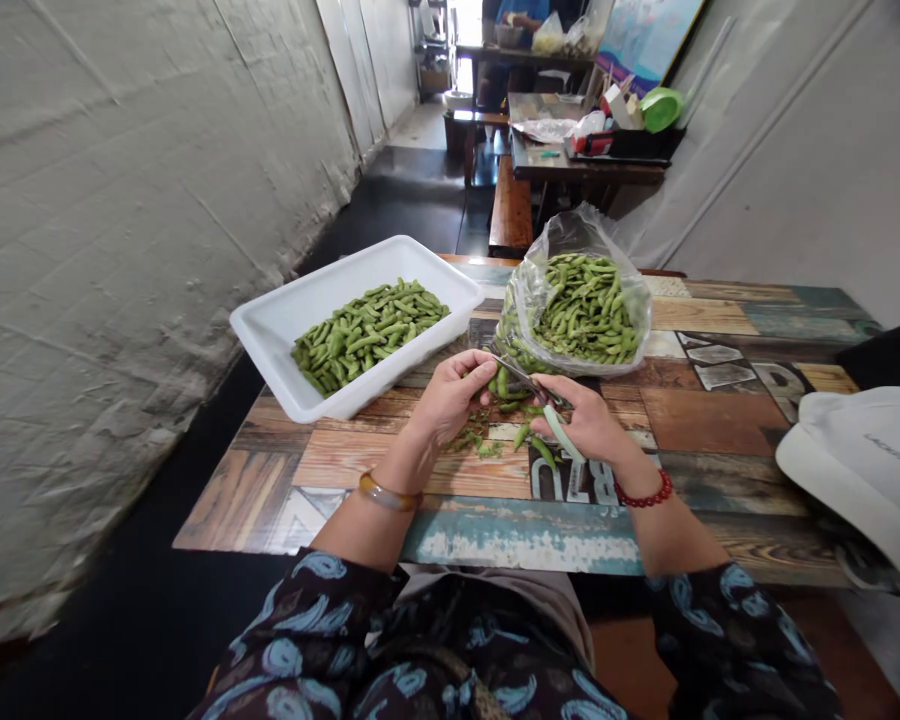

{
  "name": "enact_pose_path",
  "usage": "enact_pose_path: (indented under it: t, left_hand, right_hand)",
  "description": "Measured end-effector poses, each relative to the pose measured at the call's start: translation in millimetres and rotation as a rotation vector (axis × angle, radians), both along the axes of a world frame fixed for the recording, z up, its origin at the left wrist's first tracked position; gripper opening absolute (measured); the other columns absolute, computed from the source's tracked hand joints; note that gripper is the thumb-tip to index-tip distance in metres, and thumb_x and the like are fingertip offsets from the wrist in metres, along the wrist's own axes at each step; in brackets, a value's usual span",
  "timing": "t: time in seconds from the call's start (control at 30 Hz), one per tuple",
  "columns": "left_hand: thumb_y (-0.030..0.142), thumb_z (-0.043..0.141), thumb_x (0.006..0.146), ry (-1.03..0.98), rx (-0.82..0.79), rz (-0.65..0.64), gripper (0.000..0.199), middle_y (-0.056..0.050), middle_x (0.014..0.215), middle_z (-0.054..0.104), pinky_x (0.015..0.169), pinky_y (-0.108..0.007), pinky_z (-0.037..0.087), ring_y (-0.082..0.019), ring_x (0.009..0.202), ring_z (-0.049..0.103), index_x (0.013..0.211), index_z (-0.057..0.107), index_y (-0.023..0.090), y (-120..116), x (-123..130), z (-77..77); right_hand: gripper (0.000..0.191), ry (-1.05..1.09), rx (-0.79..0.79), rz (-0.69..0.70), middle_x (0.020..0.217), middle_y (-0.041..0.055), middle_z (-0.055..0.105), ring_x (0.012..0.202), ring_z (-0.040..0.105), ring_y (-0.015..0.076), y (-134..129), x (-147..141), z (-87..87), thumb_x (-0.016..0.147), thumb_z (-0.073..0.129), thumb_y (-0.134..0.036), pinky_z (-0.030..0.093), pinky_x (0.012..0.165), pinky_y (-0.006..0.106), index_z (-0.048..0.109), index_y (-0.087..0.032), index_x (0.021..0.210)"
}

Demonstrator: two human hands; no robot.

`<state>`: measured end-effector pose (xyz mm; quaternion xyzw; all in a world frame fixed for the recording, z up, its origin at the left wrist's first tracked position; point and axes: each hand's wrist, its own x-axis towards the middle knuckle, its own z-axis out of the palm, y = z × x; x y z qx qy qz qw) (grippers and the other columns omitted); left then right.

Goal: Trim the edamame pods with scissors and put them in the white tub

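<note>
Patchwork table (705,420), green pods (375,330) in white tub (270,340); more in clear bag (581,235)

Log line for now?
right hand: mint-handled metal scissors; left hand: at their tips; green pods: in white rectangular plastic tub, clear plastic bag

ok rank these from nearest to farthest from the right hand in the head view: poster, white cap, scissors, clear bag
1. Scissors: held in the right hand
2. Clear bag: just beyond the hand, on the same table
3. White cap: at the table's right end
4. Poster: far back, on the right wall
</note>
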<state>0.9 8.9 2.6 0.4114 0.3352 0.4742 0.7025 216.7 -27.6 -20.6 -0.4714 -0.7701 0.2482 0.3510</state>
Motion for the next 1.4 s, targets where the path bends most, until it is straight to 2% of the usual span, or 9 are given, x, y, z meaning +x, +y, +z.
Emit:
enact_pose_path:
  t: [0.27, 0.5, 0.73, 0.97, 1.13, 1.27, 1.4]
  left_hand:
    - [0.043, 0.080, 0.069, 0.118, 0.033, -0.023, 0.037, 0.005, 0.060, 0.053, 0.040, -0.017, 0.025, -0.003, 0.043, 0.045, 0.083, 0.062, 0.014, -1, 1, -3.4]
    - [0.041, 0.078, 0.071, 0.233, 0.105, -0.056, 0.033, 0.005, 0.060, 0.051, 0.047, -0.019, 0.031, -0.004, 0.048, 0.041, 0.073, 0.059, 0.014, -4, 2, -0.2]
    - [0.042, 0.075, 0.074, 0.299, 0.135, -0.035, 0.034, 0.005, 0.056, 0.048, 0.047, -0.019, 0.029, -0.005, 0.048, 0.039, 0.069, 0.056, 0.015, -2, 0, -1.7]
    - [0.040, 0.076, 0.074, 0.266, 0.104, -0.059, 0.032, 0.006, 0.057, 0.048, 0.046, -0.018, 0.027, -0.004, 0.047, 0.039, 0.074, 0.058, 0.014, 0, -1, -5.9]
    - [0.036, 0.078, 0.071, 0.108, -0.014, -0.038, 0.031, 0.005, 0.059, 0.054, 0.041, -0.016, 0.022, -0.004, 0.045, 0.044, 0.079, 0.056, 0.015, 3, 0, -6.4]
    - [0.027, 0.079, 0.066, -0.043, -0.097, -0.012, 0.029, 0.000, 0.070, 0.064, 0.044, -0.016, 0.033, -0.006, 0.050, 0.052, 0.082, 0.058, 0.014, 5, 1, -4.5]
    - [0.022, 0.079, 0.065, -0.113, -0.133, 0.024, 0.031, -0.003, 0.075, 0.067, 0.050, -0.017, 0.042, -0.006, 0.056, 0.056, 0.091, 0.066, 0.012, 5, 1, -2.0]
  right_hand:
    - [0.050, -0.034, 0.050, -0.016, 0.104, 0.0095, 0.073, 0.096, 0.069, 0.0253, 1, 0, -3.2, 0.077, 0.074, -0.041, 0.057, 0.087, 0.039, 0.067, -0.019, 0.121]
    - [0.049, -0.038, 0.065, -0.041, 0.106, 0.0106, 0.074, 0.099, 0.071, 0.0274, 1, 2, -3.7, 0.077, 0.075, -0.041, 0.058, 0.089, 0.040, 0.069, -0.019, 0.120]
    - [0.043, -0.002, 0.056, -0.033, 0.113, 0.0087, 0.075, 0.102, 0.071, 0.0265, 1, 1, -6.7, 0.078, 0.074, -0.039, 0.057, 0.092, 0.039, 0.071, -0.022, 0.117]
    - [0.042, 0.001, 0.019, -0.018, 0.111, 0.0095, 0.075, 0.099, 0.073, 0.0280, 2, 3, -5.8, 0.078, 0.075, -0.038, 0.058, 0.091, 0.039, 0.073, -0.020, 0.115]
    - [0.048, 0.104, -0.076, -0.097, 0.114, 0.0091, 0.075, 0.100, 0.073, 0.0267, 5, 4, -11.0, 0.077, 0.074, -0.043, 0.058, 0.090, 0.038, 0.071, -0.018, 0.118]
    - [0.054, 0.180, -0.123, -0.130, 0.115, 0.0093, 0.074, 0.100, 0.072, 0.0262, 7, 5, -16.5, 0.077, 0.074, -0.046, 0.058, 0.091, 0.038, 0.069, -0.017, 0.122]
    - [0.052, 0.170, -0.082, -0.116, 0.117, 0.0088, 0.073, 0.102, 0.072, 0.0266, 5, 4, -17.8, 0.077, 0.074, -0.045, 0.058, 0.093, 0.039, 0.069, -0.019, 0.122]
